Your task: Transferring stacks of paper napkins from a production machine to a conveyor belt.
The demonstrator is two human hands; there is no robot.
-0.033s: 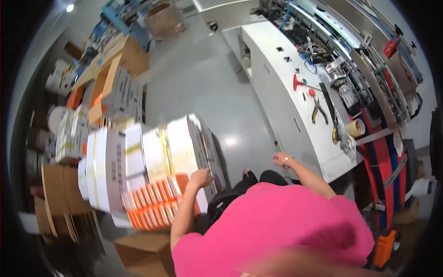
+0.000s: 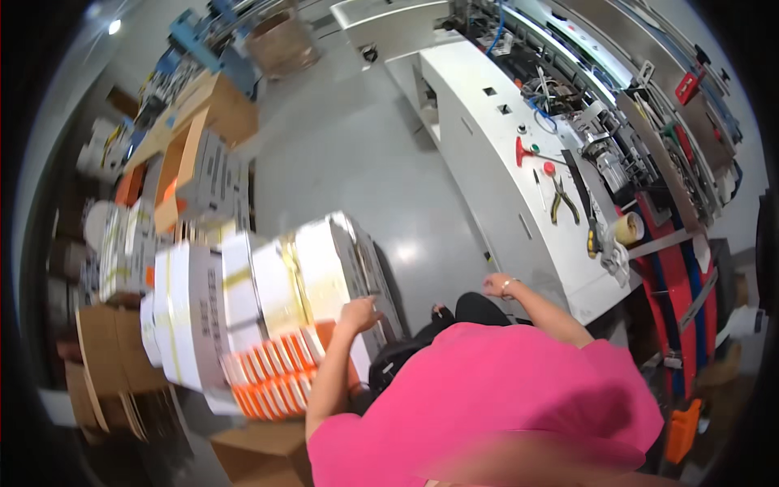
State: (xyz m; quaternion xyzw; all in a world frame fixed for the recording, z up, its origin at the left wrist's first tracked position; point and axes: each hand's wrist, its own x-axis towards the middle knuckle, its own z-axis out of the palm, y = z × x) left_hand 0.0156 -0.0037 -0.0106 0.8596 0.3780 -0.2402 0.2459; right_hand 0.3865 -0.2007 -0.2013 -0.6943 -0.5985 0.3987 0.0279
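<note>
L hand (image 2: 358,313) on white strapped bundle stack (image 2: 268,300), grip unclear, R hand (image 2: 497,285) free, fingers apart

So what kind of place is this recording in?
Likely a packaging or print-finishing workshop: strapped bundles of flat cartons stacked by the left hand, a long white machine with pliers on it, and cardboard boxes.

**A packing floor in a factory**

White strapped bundles (image 2: 243,300) are sitting stacked beside flat cardboard (image 2: 101,365) and open cartons (image 2: 203,122). A long white machine (image 2: 503,154) is running along the grey floor (image 2: 357,162), with pliers (image 2: 564,199) and tape (image 2: 629,227) lying on it.
</note>
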